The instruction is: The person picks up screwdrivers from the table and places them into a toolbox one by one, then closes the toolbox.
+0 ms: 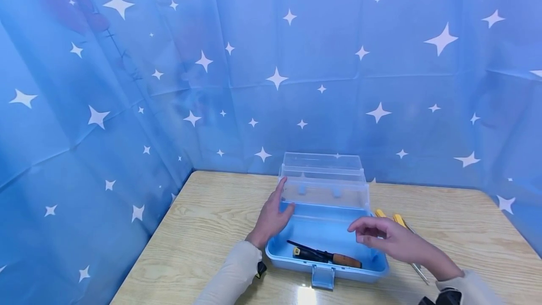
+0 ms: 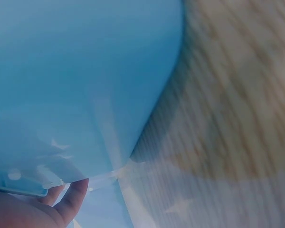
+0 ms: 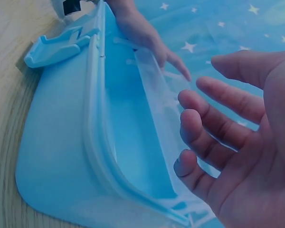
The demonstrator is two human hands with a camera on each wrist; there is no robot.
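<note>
A light blue plastic toolbox [image 1: 351, 274] stands with its clear lid [image 1: 323, 194] tipped back and its front latch [image 1: 323, 277] hanging down. Inside, near the front wall, lie a tool with a wooden handle [image 1: 347, 261] and a black-handled tool [image 1: 311, 254] with a yellow end. My left hand [image 1: 271, 218] is at the box's back left corner, its index finger extended along the lid's left edge and the thumb over the rim. Over the right end of the box hovers my right hand [image 1: 389, 236], fingers loosely bent and holding nothing; the right wrist view shows its bare palm [image 3: 251, 175].
Right of the box, partly behind my right hand, yellow-handled tools [image 1: 399, 220] lie on the wood-grain table [image 1: 203, 229], one with a long metal shaft [image 1: 419, 273]. A blue curtain [image 1: 254, 98] with white stars hangs behind the table and along its left side.
</note>
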